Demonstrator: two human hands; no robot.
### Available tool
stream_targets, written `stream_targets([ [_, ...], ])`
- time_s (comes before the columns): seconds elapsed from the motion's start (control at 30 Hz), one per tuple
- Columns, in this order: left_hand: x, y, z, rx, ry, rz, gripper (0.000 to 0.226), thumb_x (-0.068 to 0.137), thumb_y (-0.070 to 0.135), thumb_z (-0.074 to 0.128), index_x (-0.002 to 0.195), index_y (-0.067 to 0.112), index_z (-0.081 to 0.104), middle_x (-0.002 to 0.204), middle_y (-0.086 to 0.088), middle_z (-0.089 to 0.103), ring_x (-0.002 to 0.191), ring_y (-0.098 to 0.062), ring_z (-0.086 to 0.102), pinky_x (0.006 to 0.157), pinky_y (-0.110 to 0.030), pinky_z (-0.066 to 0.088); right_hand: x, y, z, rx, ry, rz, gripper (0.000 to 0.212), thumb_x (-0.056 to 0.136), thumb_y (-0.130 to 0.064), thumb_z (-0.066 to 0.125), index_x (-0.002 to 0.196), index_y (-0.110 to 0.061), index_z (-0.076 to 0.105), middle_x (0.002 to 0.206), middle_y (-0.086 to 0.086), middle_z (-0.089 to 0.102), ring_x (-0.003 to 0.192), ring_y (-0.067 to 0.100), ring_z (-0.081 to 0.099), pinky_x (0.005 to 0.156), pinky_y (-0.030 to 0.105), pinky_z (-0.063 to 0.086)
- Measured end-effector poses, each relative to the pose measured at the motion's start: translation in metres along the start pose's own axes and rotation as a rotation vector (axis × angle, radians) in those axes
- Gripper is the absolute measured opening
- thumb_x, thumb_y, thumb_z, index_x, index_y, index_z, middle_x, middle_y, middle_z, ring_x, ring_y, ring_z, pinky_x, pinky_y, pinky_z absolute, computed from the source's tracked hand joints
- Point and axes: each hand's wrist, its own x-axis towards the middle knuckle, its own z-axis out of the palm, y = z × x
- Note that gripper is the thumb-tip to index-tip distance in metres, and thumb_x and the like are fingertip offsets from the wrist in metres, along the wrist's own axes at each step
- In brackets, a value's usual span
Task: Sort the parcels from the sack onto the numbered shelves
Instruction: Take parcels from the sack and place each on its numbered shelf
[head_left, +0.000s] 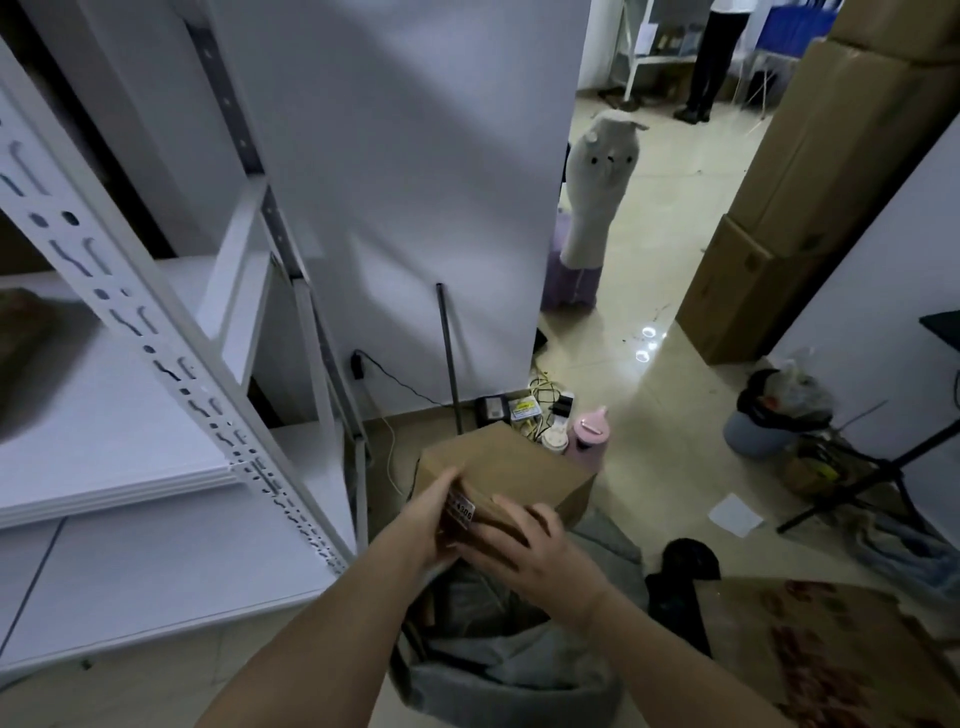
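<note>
I hold a brown cardboard parcel (511, 470) above the grey sack (498, 670) on the floor. A small white label (461, 509) with printed digits sits on its near end. My left hand (423, 519) grips the parcel's left near corner. My right hand (524, 551) curls over its near edge from the right. More grey packages lie inside the open sack. The white metal shelves (156, 452) stand to the left, and a dark parcel (21, 353) lies on the upper board at the far left edge.
A pink bottle (589, 431), a cup and tangled cables lie on the floor behind the parcel. Tall cardboard boxes (810, 208) stand at the right, a bin (769, 415) and tripod legs near them. A plush toy (597, 197) stands in the doorway; a person stands beyond.
</note>
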Motion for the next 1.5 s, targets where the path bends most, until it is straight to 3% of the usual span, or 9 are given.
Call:
stream_targets([
  [0.23, 0.01, -0.005, -0.021, -0.169, 0.175, 0.12, 0.095, 0.059, 0.04, 0.085, 0.133, 0.01, 0.034, 0.119, -0.018, 0.055, 0.104, -0.035, 0.058, 0.079, -0.049, 0.055, -0.007, -0.004, -0.013, 0.266, -0.158, 0.103, 0.065, 0.079, -0.042, 0.055, 0.14, -0.02, 0.045, 0.141, 0.003, 0.048, 0.123, 0.022, 0.05, 0.089, 0.038, 0.044],
  [0.43, -0.001, -0.004, -0.044, -0.262, 0.095, 0.055, 0.056, 0.084, 0.045, 0.065, 0.123, 0.009, 0.046, 0.103, -0.015, 0.056, 0.096, -0.032, 0.055, 0.084, -0.047, 0.05, -0.004, -0.005, -0.016, 0.432, -0.069, 1.053, 0.053, 0.093, -0.037, 0.045, 0.142, -0.016, 0.042, 0.139, 0.005, 0.049, 0.126, 0.023, 0.044, 0.1, 0.044, 0.041],
  [0.6, -0.004, -0.013, -0.06, -0.328, 0.022, -0.049, 0.068, 0.079, 0.054, 0.065, 0.124, 0.004, 0.053, 0.11, -0.017, 0.061, 0.097, -0.034, 0.059, 0.081, -0.046, 0.05, 0.012, 0.016, -0.002, 1.123, 0.056, 1.785, 0.054, 0.099, -0.028, 0.051, 0.146, -0.01, 0.032, 0.148, 0.013, 0.037, 0.134, 0.03, 0.039, 0.108, 0.04, 0.033],
  [0.7, -0.004, -0.021, -0.066, -0.297, -0.009, -0.048, 0.064, 0.076, 0.053, 0.067, 0.112, 0.001, 0.057, 0.107, -0.017, 0.062, 0.099, -0.034, 0.059, 0.079, -0.046, 0.052, 0.019, 0.019, 0.001, 1.527, -0.013, 1.972, 0.056, 0.095, -0.052, 0.05, 0.14, -0.022, 0.038, 0.136, 0.004, 0.05, 0.119, 0.03, 0.055, 0.102, 0.047, 0.046],
  [0.83, -0.007, -0.026, -0.064, -0.26, -0.01, 0.021, 0.035, 0.089, 0.041, 0.056, 0.095, 0.006, 0.055, 0.092, -0.015, 0.056, 0.086, -0.032, 0.054, 0.084, -0.045, 0.047, 0.023, 0.027, -0.01, 1.803, -0.218, 1.891, 0.088, 0.061, -0.082, 0.061, 0.131, -0.03, 0.043, 0.123, 0.005, 0.061, 0.104, 0.026, 0.063, 0.085, 0.04, 0.054],
  [0.93, -0.007, -0.029, -0.065, -0.261, 0.029, 0.063, 0.024, 0.093, 0.034, 0.05, 0.099, 0.011, 0.053, 0.094, -0.012, 0.054, 0.088, -0.031, 0.051, 0.091, -0.046, 0.042, 0.027, 0.03, -0.015, 1.83, -0.213, 1.755, 0.085, 0.07, -0.063, 0.071, 0.14, -0.03, 0.036, 0.122, 0.003, 0.062, 0.102, 0.023, 0.065, 0.075, 0.034, 0.054],
  [1.13, -0.004, -0.027, -0.061, -0.116, 0.086, 0.08, 0.021, 0.092, 0.034, 0.049, 0.089, 0.014, 0.056, 0.096, -0.01, 0.058, 0.096, -0.027, 0.053, 0.093, -0.041, 0.042, 0.025, 0.029, -0.009, 1.41, -0.292, 1.565, 0.106, 0.07, -0.026, 0.085, 0.15, -0.029, 0.014, 0.151, 0.002, 0.035, 0.136, 0.026, 0.037, 0.113, 0.044, 0.031],
  [1.3, -0.005, -0.018, -0.052, -0.139, 0.015, 0.096, 0.024, 0.092, 0.041, 0.051, 0.097, 0.018, 0.056, 0.114, -0.012, 0.059, 0.116, -0.03, 0.052, 0.107, -0.05, 0.038, 0.019, 0.016, -0.011, 1.2, -0.209, 1.322, 0.103, 0.067, -0.006, 0.083, 0.146, -0.017, 0.017, 0.135, 0.002, 0.039, 0.129, 0.018, 0.04, 0.102, 0.024, 0.032],
  [1.5, -0.018, -0.001, -0.046, -0.099, 0.003, 0.132, 0.056, 0.084, 0.046, 0.062, 0.131, 0.021, 0.045, 0.134, -0.008, 0.046, 0.119, -0.034, 0.048, 0.102, -0.052, 0.041, 0.016, 0.016, -0.025, 0.772, -0.334, 0.844, 0.097, 0.067, -0.023, 0.08, 0.146, -0.019, 0.024, 0.146, 0.005, 0.03, 0.132, 0.022, 0.036, 0.109, 0.033, 0.034],
])
